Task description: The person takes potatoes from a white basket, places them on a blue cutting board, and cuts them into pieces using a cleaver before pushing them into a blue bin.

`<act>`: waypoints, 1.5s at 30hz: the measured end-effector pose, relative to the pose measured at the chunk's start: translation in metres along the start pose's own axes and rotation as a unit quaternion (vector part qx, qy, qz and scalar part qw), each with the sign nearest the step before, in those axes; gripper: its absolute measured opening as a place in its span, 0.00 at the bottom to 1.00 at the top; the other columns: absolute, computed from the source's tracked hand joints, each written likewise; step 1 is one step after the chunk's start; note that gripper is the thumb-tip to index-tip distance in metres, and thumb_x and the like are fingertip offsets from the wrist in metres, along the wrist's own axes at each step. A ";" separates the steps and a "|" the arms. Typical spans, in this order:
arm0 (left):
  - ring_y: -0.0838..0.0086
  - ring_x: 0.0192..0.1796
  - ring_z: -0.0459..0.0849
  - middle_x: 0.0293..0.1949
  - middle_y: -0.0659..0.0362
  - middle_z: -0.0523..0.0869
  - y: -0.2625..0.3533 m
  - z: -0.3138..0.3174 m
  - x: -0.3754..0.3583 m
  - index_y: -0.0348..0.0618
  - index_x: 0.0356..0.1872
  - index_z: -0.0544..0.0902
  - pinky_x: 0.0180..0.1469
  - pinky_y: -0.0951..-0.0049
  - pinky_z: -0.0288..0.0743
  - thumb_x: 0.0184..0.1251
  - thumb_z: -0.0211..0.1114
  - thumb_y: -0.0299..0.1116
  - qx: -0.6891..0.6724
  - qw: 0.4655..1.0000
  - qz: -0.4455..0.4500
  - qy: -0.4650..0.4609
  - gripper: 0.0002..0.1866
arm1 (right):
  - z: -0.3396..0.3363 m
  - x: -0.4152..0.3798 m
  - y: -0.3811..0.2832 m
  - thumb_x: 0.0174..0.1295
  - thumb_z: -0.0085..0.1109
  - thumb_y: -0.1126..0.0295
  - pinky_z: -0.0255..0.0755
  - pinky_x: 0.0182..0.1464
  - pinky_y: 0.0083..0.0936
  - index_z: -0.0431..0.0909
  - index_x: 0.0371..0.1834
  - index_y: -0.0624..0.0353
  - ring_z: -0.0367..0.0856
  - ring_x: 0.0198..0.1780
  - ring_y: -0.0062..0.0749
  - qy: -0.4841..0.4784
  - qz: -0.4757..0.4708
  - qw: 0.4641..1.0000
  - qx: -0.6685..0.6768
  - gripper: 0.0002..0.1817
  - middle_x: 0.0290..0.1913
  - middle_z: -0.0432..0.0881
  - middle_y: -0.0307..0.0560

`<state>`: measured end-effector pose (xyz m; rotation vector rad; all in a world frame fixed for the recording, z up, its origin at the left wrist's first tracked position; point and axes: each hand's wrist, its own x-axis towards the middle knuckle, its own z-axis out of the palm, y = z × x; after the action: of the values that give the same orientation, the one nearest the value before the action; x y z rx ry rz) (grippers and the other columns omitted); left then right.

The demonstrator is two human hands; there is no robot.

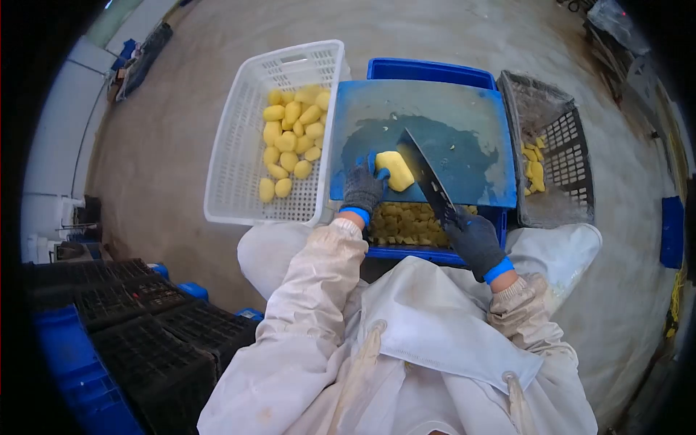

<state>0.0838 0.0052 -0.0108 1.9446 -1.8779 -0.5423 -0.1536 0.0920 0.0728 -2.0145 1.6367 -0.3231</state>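
My left hand (365, 184), in a grey glove with blue fingertips, holds a large peeled potato (395, 172) at its left side on the blue cutting board (464, 109). My right hand (470, 238), gloved too, is closed round the handle of a wide knife (428, 174). The blade points up and away, just right of the potato. Small wet bits lie on the board. Below its near edge, cut potato pieces (406, 223) fill part of a blue bin (428, 254).
On the left stands a white crate (223, 163) with many whole peeled potatoes (286, 141). A black crate (573, 156) on the right holds yellow potato pieces (535, 170). Dark crates (170, 355) are stacked at the lower left.
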 end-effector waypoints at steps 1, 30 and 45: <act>0.49 0.54 0.73 0.52 0.43 0.75 0.003 0.000 -0.008 0.42 0.60 0.68 0.57 0.56 0.67 0.57 0.61 0.44 -0.025 1.000 -0.010 -0.001 0.30 | 0.004 0.004 0.002 0.61 0.47 0.59 0.72 0.34 0.45 0.75 0.41 0.57 0.80 0.30 0.51 -0.004 -0.001 1.000 -0.002 0.15 0.27 0.80 0.57; 0.50 0.54 0.73 0.51 0.43 0.75 -0.002 0.008 -0.016 0.40 0.62 0.67 0.57 0.58 0.67 0.58 0.63 0.40 -0.058 0.998 -0.010 0.022 0.31 | 0.014 0.025 -0.031 0.58 0.47 0.63 0.73 0.38 0.46 0.74 0.37 0.62 0.81 0.33 0.53 -0.083 0.017 0.994 -0.067 0.14 0.27 0.80 0.60; 0.49 0.67 0.58 0.65 0.43 0.61 -0.003 -0.019 0.017 0.58 0.71 0.47 0.66 0.51 0.55 0.53 0.64 0.38 0.164 0.965 0.202 -0.047 0.46 | -0.003 0.000 -0.011 0.61 0.50 0.63 0.73 0.33 0.39 0.76 0.45 0.58 0.81 0.31 0.52 0.089 -0.021 0.992 0.083 0.14 0.30 0.80 0.58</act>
<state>0.0972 -0.0119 0.0036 1.6621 -2.4695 -0.2107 -0.1457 0.0928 0.0812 -1.9426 1.6153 -0.6495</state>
